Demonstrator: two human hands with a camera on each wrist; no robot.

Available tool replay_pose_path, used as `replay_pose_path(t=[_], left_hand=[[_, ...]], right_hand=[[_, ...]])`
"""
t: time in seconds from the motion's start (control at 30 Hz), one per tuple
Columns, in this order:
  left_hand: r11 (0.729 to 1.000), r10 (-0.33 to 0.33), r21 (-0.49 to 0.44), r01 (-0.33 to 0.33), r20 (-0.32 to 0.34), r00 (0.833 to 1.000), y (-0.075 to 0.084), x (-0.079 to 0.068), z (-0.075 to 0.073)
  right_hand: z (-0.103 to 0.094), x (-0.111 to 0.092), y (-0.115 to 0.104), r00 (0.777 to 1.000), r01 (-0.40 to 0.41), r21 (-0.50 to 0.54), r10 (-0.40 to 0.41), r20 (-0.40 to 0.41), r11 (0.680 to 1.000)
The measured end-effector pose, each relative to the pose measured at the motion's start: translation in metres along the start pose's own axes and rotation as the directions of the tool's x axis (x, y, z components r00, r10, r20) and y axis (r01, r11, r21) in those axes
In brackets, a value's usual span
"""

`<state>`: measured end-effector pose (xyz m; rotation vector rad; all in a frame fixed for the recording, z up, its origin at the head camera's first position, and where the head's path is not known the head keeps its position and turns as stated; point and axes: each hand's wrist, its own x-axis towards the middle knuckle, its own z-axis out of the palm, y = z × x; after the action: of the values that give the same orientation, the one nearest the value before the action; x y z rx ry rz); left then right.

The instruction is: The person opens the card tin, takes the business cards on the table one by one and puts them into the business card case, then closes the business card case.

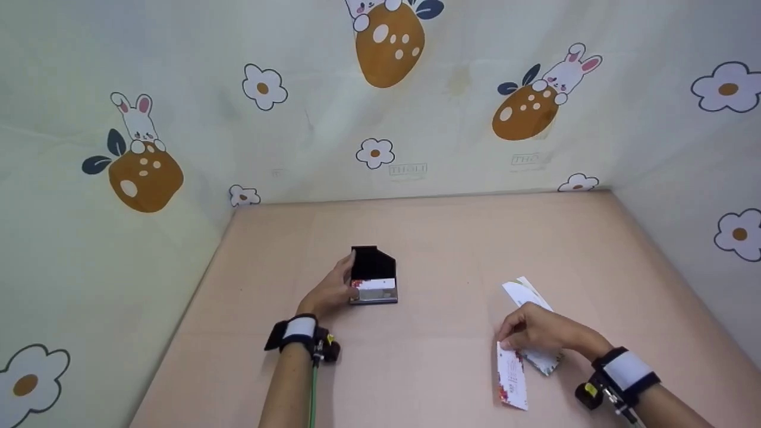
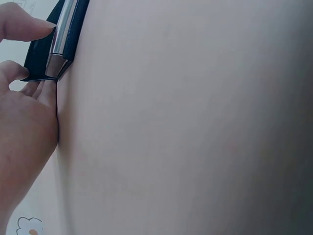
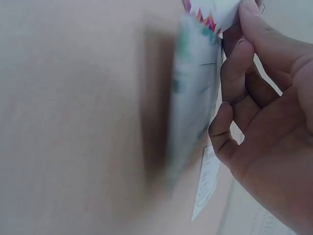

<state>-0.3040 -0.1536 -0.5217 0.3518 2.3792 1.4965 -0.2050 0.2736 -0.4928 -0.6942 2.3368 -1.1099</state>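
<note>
My left hand (image 1: 326, 293) grips the left side of an open business card holder (image 1: 374, 263), its black lid raised. White cards with a red print (image 1: 380, 283) show inside, behind the silvery front. From the left wrist view, the thumb (image 2: 29, 25) lies against the holder's metal edge (image 2: 62, 29). To the right, my right hand (image 1: 541, 327) pinches a white card with red flowers (image 1: 511, 378) between thumb and fingers. Under and beside that hand lie a white card with green marks (image 3: 193, 93), blurred in the wrist view, and another white card (image 3: 207, 178).
A pale peach tabletop (image 1: 440, 321) lies under both hands. Patterned cloth walls (image 1: 309, 137) with rabbits and flowers enclose it at the back and both sides. A green cable (image 1: 313, 392) runs along the left forearm.
</note>
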Motion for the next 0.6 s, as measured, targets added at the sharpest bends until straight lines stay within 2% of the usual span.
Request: replay_pose_path(t=[0.13,0.23,0.37,0.43,0.6], left_hand=[[1.000,0.010,-0.010,-0.010,0.005,1.000,-0.001,0.002,-0.001],[1.000,0.022,-0.022,-0.021,0.009,1.000,-0.002,0.003,-0.001],[1.000,0.021,0.004,-0.021,0.004,1.000,-0.003,0.002,-0.001],[1.000,0.016,0.012,-0.016,0.000,1.000,-0.002,0.002,-0.001],[1.000,0.001,-0.004,-0.001,-0.004,1.000,0.000,0.001,0.001]], right_hand=[[-0.002,0.005,-0.001,0.998,-0.054,0.044,0.055,-0.017,0.998],[-0.003,0.009,-0.004,0.997,-0.066,0.085,0.069,-0.032,0.994],[-0.002,0.017,-0.010,0.989,-0.098,0.133,0.112,-0.098,0.986],[0.000,0.023,-0.013,0.979,-0.114,0.151,0.136,-0.150,0.982],[0.008,0.040,-0.024,0.938,-0.158,0.164,0.200,-0.284,0.974]])
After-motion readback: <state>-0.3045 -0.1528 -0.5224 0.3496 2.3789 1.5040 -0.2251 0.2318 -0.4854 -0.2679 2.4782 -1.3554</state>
